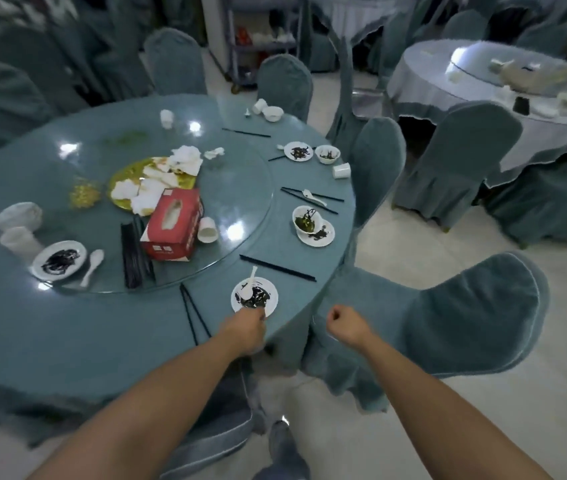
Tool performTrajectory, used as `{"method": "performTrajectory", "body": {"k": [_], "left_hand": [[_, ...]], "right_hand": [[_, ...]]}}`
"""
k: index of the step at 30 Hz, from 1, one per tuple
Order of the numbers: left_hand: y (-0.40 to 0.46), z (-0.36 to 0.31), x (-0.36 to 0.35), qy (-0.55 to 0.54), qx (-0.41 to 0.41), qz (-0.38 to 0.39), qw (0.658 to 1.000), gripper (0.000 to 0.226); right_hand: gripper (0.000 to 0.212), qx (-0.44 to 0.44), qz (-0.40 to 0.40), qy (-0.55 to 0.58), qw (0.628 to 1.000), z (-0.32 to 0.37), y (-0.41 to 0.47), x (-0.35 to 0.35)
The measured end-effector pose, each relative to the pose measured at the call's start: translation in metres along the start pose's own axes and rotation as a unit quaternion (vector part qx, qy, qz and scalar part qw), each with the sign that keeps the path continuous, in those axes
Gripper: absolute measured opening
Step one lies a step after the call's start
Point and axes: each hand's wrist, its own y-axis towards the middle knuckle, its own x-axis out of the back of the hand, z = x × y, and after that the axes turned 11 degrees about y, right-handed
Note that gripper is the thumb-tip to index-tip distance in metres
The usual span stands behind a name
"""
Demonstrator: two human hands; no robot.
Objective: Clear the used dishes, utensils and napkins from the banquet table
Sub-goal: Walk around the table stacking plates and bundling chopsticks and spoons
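Glossy glass turntable (240,188); matt cloth tablecloth (67,341); plush chair cover (465,317).

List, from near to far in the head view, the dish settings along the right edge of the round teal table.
White plate with spoon → white bowl on saucer → white paper cup → small white bowl beside plate → far white bowl.

– What stands around the big round table?

– Chairs in blue-green covers. One chair (476,317) is tipped over on the pale tiled floor (396,237), just beside the table's edge.

– And further back?

– A second table (448,88) with a pale cloth, at the right, and a grey trolley (261,36) with shelves behind the far chairs. Its load is too blurred to tell.
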Motion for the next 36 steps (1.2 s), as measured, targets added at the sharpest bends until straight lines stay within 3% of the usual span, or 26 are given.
{"method": "performTrajectory", "body": {"k": [12,18,24,30,36], "left_hand": [[0.037,0.074,-0.012,-0.077,0.168,0.027,0.982,0.028],[0.033,0.108,-0.021,-0.141,0.268,0.029,0.952,0.030],[0.018,0.129,-0.023,-0.201,0.392,0.039,0.897,0.028],[0.018,0.124,-0.023,-0.234,0.478,0.028,0.846,0.030],[0.038,0.109,-0.049,-0.254,0.494,0.039,0.830,0.032]], "right_hand": [[0.018,0.059,0.096,-0.151,0.982,0.067,0.116,-0.019],[0.012,0.107,0.194,-0.254,0.942,0.102,0.172,-0.044],[0.010,0.184,0.250,-0.300,0.902,0.137,0.224,-0.071],[0.019,0.265,0.298,-0.353,0.846,0.177,0.266,-0.100],[0.045,0.331,0.350,-0.424,0.767,0.183,0.286,-0.148]]}}
